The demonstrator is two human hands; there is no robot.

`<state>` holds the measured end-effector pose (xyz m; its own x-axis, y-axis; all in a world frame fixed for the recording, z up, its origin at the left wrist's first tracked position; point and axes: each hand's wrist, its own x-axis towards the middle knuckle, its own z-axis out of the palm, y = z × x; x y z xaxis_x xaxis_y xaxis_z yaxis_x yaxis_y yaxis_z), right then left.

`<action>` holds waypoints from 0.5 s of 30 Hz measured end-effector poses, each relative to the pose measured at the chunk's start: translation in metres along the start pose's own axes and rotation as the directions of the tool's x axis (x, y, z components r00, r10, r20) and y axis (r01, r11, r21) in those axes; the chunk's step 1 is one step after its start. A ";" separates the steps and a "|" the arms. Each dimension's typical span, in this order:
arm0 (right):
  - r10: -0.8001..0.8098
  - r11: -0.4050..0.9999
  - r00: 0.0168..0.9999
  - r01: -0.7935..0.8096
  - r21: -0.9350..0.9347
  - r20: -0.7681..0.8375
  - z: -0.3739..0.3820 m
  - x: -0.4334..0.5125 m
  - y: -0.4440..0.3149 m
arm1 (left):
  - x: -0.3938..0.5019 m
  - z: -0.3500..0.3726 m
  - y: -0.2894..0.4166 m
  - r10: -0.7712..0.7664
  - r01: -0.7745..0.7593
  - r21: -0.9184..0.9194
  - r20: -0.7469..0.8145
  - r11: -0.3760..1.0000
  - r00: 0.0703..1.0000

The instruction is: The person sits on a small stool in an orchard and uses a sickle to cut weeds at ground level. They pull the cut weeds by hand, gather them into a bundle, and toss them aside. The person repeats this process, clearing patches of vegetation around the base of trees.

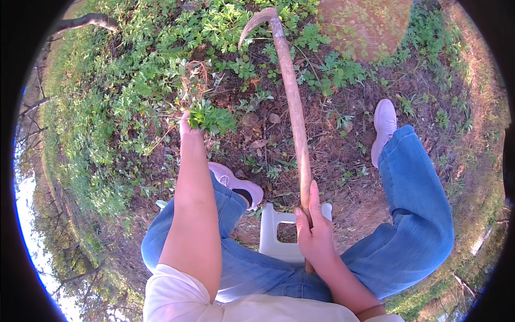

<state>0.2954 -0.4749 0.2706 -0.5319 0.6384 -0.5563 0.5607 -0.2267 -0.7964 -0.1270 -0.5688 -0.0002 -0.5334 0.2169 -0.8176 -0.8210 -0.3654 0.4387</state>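
My right hand [318, 233] grips the lower part of a long wooden handle [293, 96]. It belongs to a sickle whose curved metal blade [257, 20] hangs over the leafy weeds at the top of the view, its tip towards the left. Out to the left, my left hand [189, 124] is closed around a bunch of green weeds [212, 117]; the leaves stick out to its right and hide part of the fingers. Reddish stems or roots [197, 72] show just beyond that hand. Whether they belong to the same bunch I cannot tell.
I sit on a light plastic stool [267, 237], legs spread, with a pale shoe [237, 183] on the left and another shoe [384, 129] on the right. Brown soil [277, 137] with dry litter and small stones lies between them. Dense weeds [141, 80] cover the left; a branch [86, 20] juts in.
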 end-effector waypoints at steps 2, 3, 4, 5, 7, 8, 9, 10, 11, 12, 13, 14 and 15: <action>0.166 0.984 0.975 -0.154 -0.094 0.148 0.001 0.001 0.010 | -0.002 -0.017 0.012 0.119 -0.122 0.022 0.117 0.992 0.986; 0.234 0.968 0.943 -0.202 -0.152 0.237 0.000 0.001 0.015 | -0.002 -0.039 0.036 0.076 -0.044 -0.100 0.340 0.994 0.937; 0.233 0.971 0.947 -0.214 -0.108 0.223 0.008 -0.005 0.030 | -0.009 -0.031 0.037 0.126 -0.104 -0.093 0.270 0.990 0.955; 0.237 0.971 0.951 -0.229 -0.062 0.196 0.011 -0.011 0.045 | -0.017 -0.025 0.042 0.179 -0.166 -0.084 0.198 0.983 0.964; 0.249 0.966 0.957 -0.257 0.033 0.150 0.011 -0.016 0.046 | -0.042 0.005 0.047 0.235 -0.182 -0.192 0.307 0.965 0.922; 0.319 0.924 0.921 -0.355 0.143 0.226 0.004 -0.017 0.037 | -0.051 0.001 0.062 0.326 -0.302 -0.145 0.195 0.942 0.925; 0.293 0.937 0.935 -0.323 0.134 0.199 0.002 -0.019 0.038 | -0.068 0.026 0.064 0.389 -0.383 -0.077 0.109 0.921 0.915; 0.260 0.951 0.949 -0.284 0.125 0.180 0.001 -0.021 0.039 | -0.085 0.040 0.074 0.399 -0.390 -0.087 0.147 0.917 0.905; 0.224 0.963 0.961 -0.244 0.113 0.165 0.001 -0.025 0.038 | -0.102 0.051 0.085 0.421 -0.409 -0.101 0.213 0.907 0.881; 0.106 0.986 0.991 -0.116 0.118 0.086 0.005 -0.029 0.045 | -0.118 0.064 0.095 0.439 -0.429 -0.091 0.228 0.899 0.869; 0.038 0.999 0.999 -0.039 0.035 0.032 0.006 -0.028 0.047 | -0.136 0.078 0.105 0.456 -0.450 -0.084 0.242 0.889 0.856; -0.031 0.998 0.999 0.030 -0.053 -0.025 0.005 -0.026 0.048 | -0.160 0.097 0.106 0.481 -0.485 -0.047 0.241 0.873 0.843; -0.113 0.984 0.992 0.103 -0.144 -0.061 0.002 -0.026 0.046 | -0.182 0.105 0.115 0.533 -0.548 -0.025 0.277 0.836 0.800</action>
<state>0.3333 -0.5031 0.2477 -0.5520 0.7035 -0.4476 0.5886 -0.0516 -0.8068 -0.1456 -0.5552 0.2377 -0.9204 0.2291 -0.3167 -0.3885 -0.4470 0.8058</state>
